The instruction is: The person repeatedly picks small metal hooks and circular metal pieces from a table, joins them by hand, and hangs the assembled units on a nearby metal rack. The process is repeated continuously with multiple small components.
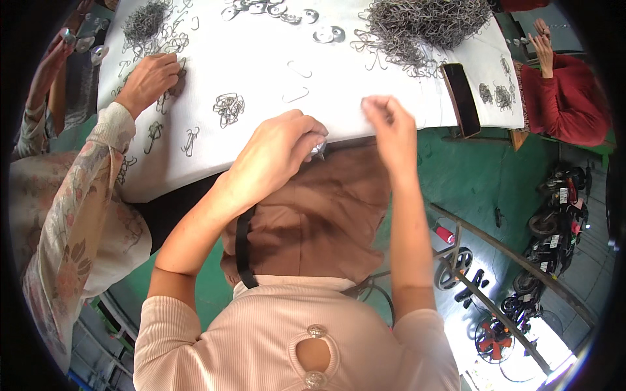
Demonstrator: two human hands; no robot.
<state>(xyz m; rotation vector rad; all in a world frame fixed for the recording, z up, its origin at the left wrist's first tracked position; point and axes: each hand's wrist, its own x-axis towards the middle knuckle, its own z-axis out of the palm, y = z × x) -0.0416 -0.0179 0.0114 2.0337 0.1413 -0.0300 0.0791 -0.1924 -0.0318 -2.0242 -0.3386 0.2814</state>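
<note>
My left hand point(277, 148) is closed on a small silver metal piece point(318, 150) at the table's near edge, above my lap. Fingers cover most of the piece, so its full shape is hidden. To the right, my right hand point(396, 133) is raised near the same edge, blurred by motion. Its fingers are loosely bent and apart, and nothing shows in them. Beyond my hands, two bent wire hooks point(297, 95) lie on the white cloth point(261, 72). A small heap of wire hooks point(229, 109) rests left of them.
A large pile of wire hooks point(430, 26) sits at the far right, with a dark phone point(462, 100) nearer. Round metal discs point(328, 34) lie at the back. At left, a co-worker's hand point(150, 81) reaches over more hooks. Another person in red point(574, 98) sits at right.
</note>
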